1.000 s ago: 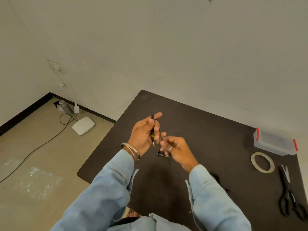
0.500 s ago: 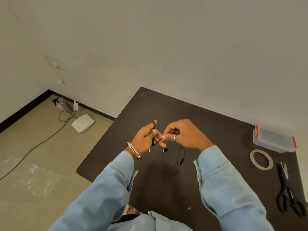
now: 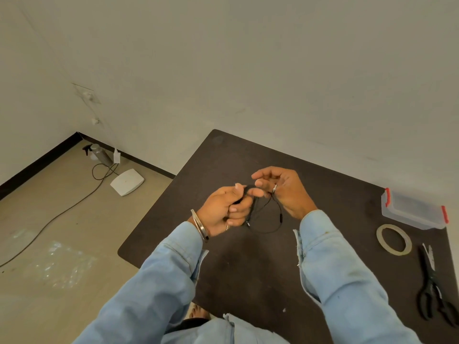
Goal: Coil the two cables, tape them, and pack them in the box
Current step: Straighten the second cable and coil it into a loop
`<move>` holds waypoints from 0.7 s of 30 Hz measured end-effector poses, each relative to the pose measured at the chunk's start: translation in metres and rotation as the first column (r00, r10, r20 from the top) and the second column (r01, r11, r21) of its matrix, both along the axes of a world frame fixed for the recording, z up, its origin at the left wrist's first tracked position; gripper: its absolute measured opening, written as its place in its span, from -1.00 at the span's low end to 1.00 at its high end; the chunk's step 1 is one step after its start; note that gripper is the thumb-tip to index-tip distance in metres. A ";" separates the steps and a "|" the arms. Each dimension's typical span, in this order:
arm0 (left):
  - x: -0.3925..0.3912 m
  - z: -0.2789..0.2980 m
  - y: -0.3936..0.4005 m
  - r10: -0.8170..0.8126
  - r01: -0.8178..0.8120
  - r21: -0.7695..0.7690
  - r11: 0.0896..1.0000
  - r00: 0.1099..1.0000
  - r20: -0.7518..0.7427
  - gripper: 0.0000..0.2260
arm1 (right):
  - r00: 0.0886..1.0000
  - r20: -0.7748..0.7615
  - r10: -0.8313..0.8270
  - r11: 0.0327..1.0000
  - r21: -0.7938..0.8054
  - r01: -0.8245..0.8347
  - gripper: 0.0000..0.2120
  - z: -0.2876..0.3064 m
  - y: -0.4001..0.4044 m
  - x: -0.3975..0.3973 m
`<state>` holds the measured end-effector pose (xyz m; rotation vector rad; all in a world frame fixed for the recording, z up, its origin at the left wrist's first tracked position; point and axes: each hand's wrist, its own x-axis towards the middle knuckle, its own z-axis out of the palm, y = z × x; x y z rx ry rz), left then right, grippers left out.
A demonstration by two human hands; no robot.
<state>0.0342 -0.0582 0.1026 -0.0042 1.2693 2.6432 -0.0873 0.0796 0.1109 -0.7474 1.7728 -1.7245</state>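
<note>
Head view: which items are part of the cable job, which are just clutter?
In use:
black cable, held between left hand and right hand
tape roll
scissors
clear box, lid on

Lying about:
spray bottle
white floor device
floor cord
plastic wrap

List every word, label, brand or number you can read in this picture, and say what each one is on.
None: no readable text shows anywhere.
Plastic box: no label visible.
Tape roll: plain, no print seen.
Scissors: no marking can be made out.
White device on the floor: any marking is too small to read.
Cable held by both hands: no print legible.
</note>
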 end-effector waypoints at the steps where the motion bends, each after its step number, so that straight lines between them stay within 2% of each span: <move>1: 0.000 0.000 -0.001 0.031 -0.031 0.060 0.998 0.999 -0.010 -0.60 | 0.999 0.050 -0.003 1.000 -0.030 0.005 -0.80 -0.007 0.000 0.004; 3: -0.002 0.000 -0.001 0.127 -0.124 0.122 0.985 0.992 -0.018 -0.61 | 0.991 0.131 0.001 0.999 -0.034 0.004 -0.79 -0.018 0.000 0.014; 6: -0.004 0.001 -0.006 0.326 -0.326 0.113 0.939 0.945 0.018 -0.62 | 0.986 0.160 0.049 0.992 0.110 -0.067 -0.83 -0.033 0.002 0.031; 9: -0.007 -0.002 -0.013 0.508 -0.509 -0.010 0.861 0.859 0.068 -0.65 | 0.976 0.089 0.199 0.917 0.335 -0.218 -0.83 -0.040 0.003 0.048; 12: -0.008 -0.010 -0.013 0.624 -0.600 -0.206 0.773 0.778 0.072 -0.70 | 0.922 -0.058 0.382 0.809 0.504 -0.303 -0.83 -0.031 0.000 0.057; 14: -0.008 -0.017 -0.010 0.630 -0.583 -0.347 0.735 0.776 0.028 -0.71 | 0.871 -0.145 0.470 0.752 0.582 -0.309 -0.81 -0.019 -0.004 0.055; 17: -0.007 -0.024 -0.007 0.557 -0.496 -0.542 0.679 0.828 -0.061 -0.69 | 0.776 -0.285 0.562 0.695 0.671 -0.257 -0.83 0.000 -0.006 0.046; 21: -0.005 -0.027 -0.007 0.410 -0.317 -0.730 0.605 0.911 -0.056 -0.73 | 0.748 -0.329 0.577 0.681 0.698 -0.219 -0.90 0.024 -0.006 0.030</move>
